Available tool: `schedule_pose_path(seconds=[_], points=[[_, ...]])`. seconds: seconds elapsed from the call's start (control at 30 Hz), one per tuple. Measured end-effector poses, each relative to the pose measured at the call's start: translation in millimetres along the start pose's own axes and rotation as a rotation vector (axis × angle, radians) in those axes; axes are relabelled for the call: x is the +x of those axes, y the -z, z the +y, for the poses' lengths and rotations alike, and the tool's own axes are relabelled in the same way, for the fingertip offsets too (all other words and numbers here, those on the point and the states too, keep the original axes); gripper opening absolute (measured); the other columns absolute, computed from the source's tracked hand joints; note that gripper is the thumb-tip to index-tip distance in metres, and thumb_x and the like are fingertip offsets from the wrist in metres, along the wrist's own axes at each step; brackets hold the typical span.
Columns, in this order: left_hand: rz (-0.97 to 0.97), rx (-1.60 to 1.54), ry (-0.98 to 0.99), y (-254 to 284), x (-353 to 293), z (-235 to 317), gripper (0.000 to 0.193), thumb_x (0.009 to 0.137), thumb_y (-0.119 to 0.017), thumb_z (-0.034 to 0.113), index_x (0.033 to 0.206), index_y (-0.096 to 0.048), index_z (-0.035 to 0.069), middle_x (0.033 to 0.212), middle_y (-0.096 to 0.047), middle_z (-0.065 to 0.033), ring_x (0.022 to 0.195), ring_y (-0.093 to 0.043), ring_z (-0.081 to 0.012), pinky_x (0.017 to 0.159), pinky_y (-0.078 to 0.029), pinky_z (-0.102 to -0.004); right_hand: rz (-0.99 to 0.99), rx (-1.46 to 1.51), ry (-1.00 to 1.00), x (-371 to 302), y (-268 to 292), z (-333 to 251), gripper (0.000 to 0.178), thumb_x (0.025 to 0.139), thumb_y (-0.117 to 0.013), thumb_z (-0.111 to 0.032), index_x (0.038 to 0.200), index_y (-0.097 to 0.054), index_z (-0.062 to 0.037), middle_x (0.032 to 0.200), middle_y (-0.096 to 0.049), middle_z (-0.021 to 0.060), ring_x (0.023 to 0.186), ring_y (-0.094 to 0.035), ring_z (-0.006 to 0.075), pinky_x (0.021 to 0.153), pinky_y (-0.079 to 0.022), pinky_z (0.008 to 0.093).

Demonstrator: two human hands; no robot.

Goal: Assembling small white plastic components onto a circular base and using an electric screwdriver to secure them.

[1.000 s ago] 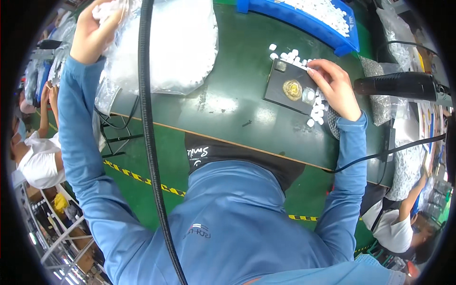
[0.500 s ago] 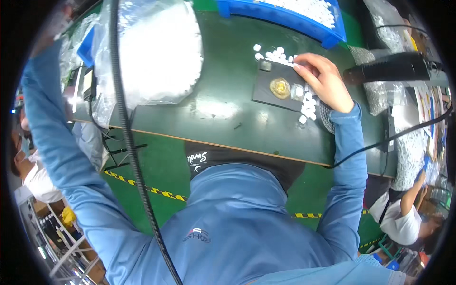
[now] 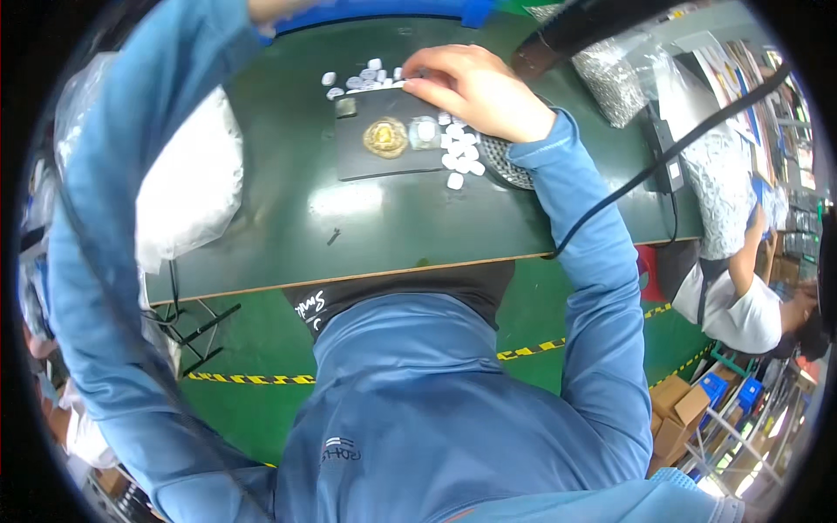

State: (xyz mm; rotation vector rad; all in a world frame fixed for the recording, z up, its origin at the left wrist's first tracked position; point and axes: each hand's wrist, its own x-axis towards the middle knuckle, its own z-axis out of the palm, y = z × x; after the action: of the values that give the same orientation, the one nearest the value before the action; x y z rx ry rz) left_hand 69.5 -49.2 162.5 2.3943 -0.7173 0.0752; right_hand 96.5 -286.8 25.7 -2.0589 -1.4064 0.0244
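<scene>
A flat dark board (image 3: 357, 157) lies on the green table. On it sit a roundish amber-coloured piece with a yellow centre (image 3: 384, 137), a pale translucent square piece (image 3: 425, 132) and a small dark greenish square (image 3: 346, 107). Small white pieces (image 3: 373, 77) are strewn along its far edge, and more white pieces (image 3: 460, 150) lie by its right side. My right hand (image 3: 475, 87) is over the far right corner, thumb and forefinger pinched; what is between them is too small to make out. My left hand (image 3: 277, 7) reaches to the top edge, blurred, its fingers cut off.
A large clear bag of white material (image 3: 192, 183) stands at the left, partly behind my left arm. A blue bin (image 3: 375, 12) is at the far edge. Beneath my right wrist is a round grey textured thing (image 3: 506, 166). A black cable (image 3: 645, 170) crosses my right sleeve.
My view has swung, so the table things appear farther left. My left arm has moved from the far left toward the blue bin. My right hand stays at the board's far right corner.
</scene>
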Motion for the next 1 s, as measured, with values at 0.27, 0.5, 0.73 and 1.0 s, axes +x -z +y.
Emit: schedule_pose_path(seconds=[0.27, 0.5, 0.73, 1.0], points=[[0.058, 0.353, 0.205, -79, -39, -79, 0.029, 0.076, -0.071, 0.018, 0.102, -0.067, 0.006, 0.09, -0.068, -0.0183, 0.085, -0.066, -0.0357, 0.078, -0.053, -0.0441, 0.008, 0.016, 0.074, 15, -6, -9, 0.024, 0.094, -0.062, -0.029, 0.102, -0.067, -0.0064, 0.094, -0.071, 0.0142, 0.089, -0.067, 0.0363, 0.08, -0.052, 0.0459], [0.085, 0.521, 0.134, -108, -46, -67, 0.043, 0.088, -0.069, 0.038, 0.119, -0.06, 0.009, 0.109, -0.059, -0.0154, 0.099, -0.065, -0.0355, 0.083, -0.055, -0.0447, 0.012, 0.008, -0.021, 4, 2, -14, 0.02, 0.093, -0.066, -0.025, 0.1, -0.066, -0.0068, 0.085, -0.066, 0.0122, 0.085, -0.066, 0.0308, 0.077, -0.05, 0.0436], [0.114, 0.591, 0.248, -109, -59, -62, 0.052, 0.091, -0.065, 0.052, 0.12, -0.058, 0.009, 0.116, -0.055, -0.0147, 0.107, -0.06, -0.0328, 0.086, -0.055, -0.0438, -0.046, 0.025, -0.108, 11, 1, -23, 0.017, 0.09, -0.071, -0.012, 0.105, -0.069, -0.0028, 0.086, -0.064, 0.0076, 0.071, -0.054, 0.0163, 0.066, -0.046, 0.0302], [0.077, 0.578, 0.363, -91, -70, -29, 0.071, 0.078, -0.075, 0.046, 0.137, -0.053, 0.011, 0.125, -0.055, -0.0181, 0.11, -0.058, -0.0382, 0.095, -0.05, -0.0472, 0.02, 0.052, -0.067, 12, -3, -23, 0.016, 0.09, -0.069, -0.017, 0.101, -0.07, -0.0058, 0.078, -0.06, 0.008, 0.07, -0.056, 0.0235, 0.071, -0.044, 0.0365]])
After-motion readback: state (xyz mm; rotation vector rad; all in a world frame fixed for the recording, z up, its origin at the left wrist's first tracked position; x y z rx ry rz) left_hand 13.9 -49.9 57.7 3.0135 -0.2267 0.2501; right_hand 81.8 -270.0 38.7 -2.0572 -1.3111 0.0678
